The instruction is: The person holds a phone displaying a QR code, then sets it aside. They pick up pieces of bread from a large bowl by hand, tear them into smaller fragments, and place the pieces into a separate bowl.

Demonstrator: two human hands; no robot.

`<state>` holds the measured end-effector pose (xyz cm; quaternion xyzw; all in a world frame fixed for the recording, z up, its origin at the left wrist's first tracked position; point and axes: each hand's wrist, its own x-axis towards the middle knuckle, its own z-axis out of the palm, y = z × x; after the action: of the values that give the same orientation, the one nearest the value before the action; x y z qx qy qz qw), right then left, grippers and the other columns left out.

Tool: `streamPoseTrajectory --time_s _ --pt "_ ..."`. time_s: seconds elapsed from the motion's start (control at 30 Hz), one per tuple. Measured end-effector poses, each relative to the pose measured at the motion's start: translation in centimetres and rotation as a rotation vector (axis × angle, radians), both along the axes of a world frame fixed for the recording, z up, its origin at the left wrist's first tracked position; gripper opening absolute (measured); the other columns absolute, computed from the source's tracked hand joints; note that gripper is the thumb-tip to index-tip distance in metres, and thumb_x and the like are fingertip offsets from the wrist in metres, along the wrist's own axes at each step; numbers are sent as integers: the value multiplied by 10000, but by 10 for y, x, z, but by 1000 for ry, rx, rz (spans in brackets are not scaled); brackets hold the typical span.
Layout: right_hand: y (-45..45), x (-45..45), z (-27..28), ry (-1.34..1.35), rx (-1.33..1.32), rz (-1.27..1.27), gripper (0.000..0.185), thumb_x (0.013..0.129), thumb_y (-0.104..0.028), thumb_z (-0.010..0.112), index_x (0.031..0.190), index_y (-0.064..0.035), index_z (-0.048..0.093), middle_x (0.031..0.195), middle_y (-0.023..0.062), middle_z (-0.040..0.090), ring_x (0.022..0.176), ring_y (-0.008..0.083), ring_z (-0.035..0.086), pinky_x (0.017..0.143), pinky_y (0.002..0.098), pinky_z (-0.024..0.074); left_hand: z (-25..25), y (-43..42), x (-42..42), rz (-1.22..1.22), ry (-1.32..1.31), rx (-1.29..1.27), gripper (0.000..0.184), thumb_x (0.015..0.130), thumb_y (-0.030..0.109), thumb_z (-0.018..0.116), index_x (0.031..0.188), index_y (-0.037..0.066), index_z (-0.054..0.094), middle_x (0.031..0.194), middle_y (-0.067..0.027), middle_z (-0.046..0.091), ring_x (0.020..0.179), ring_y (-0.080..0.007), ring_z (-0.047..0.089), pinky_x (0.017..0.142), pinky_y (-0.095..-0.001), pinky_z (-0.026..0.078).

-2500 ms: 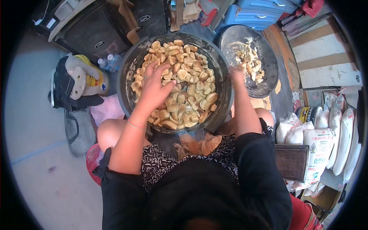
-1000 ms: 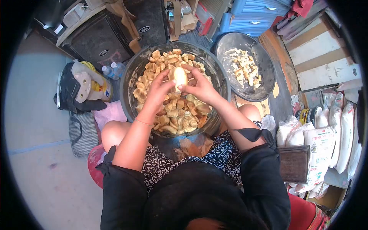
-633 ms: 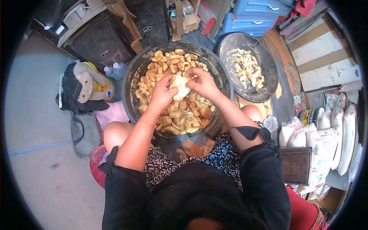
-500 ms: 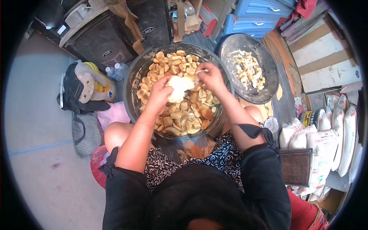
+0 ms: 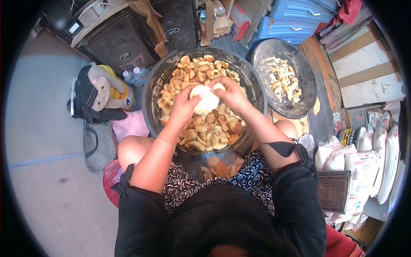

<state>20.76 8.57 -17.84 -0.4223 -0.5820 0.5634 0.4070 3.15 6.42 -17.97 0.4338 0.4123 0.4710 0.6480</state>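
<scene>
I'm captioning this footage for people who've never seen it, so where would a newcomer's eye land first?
Probably on the big dark tub in the centre, crowded with golden-brown pieces. Over them, a bright, pale piece stands out in the left hand, with the right hand at its edge. Next, perhaps, the dark basin beside the tub, at upper right, holding pale scraps.

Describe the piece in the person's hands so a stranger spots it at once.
Find the big, round, dark tub heaped with tan pieces in front of the seated person. Above that heap, the left hand and right hand meet at one pale piece. It is nearly white, while the neighbouring pieces below are mostly tan to golden brown.
</scene>
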Motion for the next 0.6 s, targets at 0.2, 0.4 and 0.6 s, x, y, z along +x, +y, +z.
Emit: streamPoseTrajectory --time_s 0.2,0.4,0.6 --pt "26 18 -6 377 -192 -302 128 823 -53 584 942 -48 537 808 19 568 693 96 541 609 217 438 10 2 0 135 -160 -21 319 808 2 468 1127 -9 490 982 -82 592 847 -139 590 736 -259 498" --pt "-12 -15 0 -85 -35 6 423 723 -240 715 1042 -53 510 856 67 595 748 154 575 655 263 459 6 -1 11 118 -119 -37 294 830 17 525 1123 32 511 1009 -49 572 868 -120 561 771 -239 464" --pt "1 -12 -2 -160 93 -50 277 705 -24 578 981 -34 548 881 27 559 791 107 531 706 225 436 1 15 -2 238 -139 -40 214 872 50 519 1086 46 513 976 -45 589 873 -135 570 766 -276 472"
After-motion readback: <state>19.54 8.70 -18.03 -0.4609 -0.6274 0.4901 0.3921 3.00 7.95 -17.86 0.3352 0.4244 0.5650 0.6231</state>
